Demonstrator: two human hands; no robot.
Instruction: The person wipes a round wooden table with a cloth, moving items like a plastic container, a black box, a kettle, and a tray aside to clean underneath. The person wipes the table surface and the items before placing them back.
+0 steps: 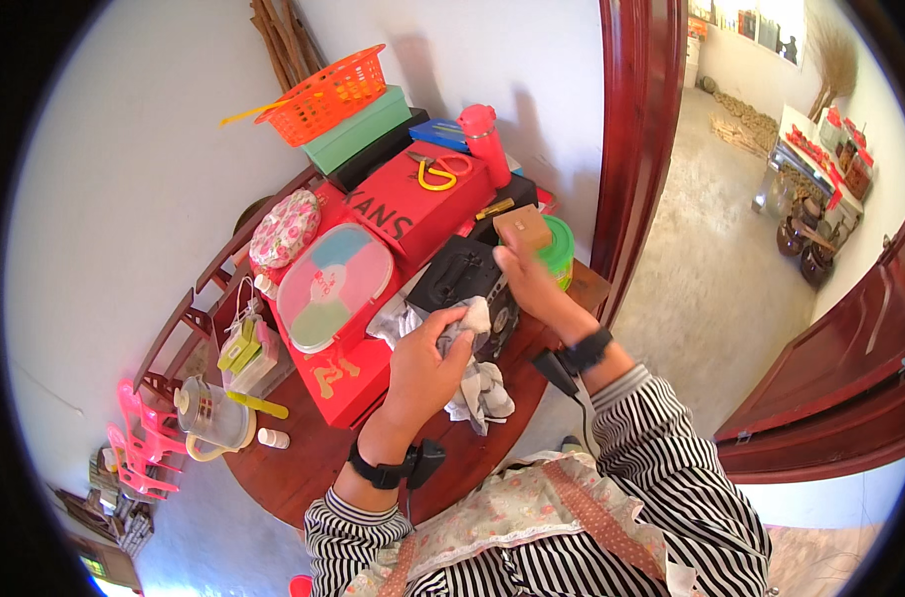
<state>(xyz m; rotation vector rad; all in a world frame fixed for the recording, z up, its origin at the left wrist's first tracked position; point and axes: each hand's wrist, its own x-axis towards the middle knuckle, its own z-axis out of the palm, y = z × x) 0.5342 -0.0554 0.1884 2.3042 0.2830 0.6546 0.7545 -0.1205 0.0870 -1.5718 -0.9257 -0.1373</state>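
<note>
My left hand [426, 366] grips a grey-and-white cloth [476, 317] between thumb and fingers, in front of a black radio-like device [456, 272]. My right hand [530, 280], slightly blurred, has its thumb against a small brown cardboard box [525, 227]; the fingers are partly hidden, but it appears to hold the box. Just behind that box stands a green-lidded tub [560, 246]. More crumpled white-and-grey cloth [483, 395] lies on the round wooden table [452, 470] below the device.
Left of my hands, a divided lidded tray [336, 287] rests on red boxes [355, 380]. Scissors [441, 170] lie on another red box [392, 205], beside a red bottle [485, 145]. An orange basket [329, 97] tops stacked boxes. A glass pitcher [213, 418] stands at the left edge.
</note>
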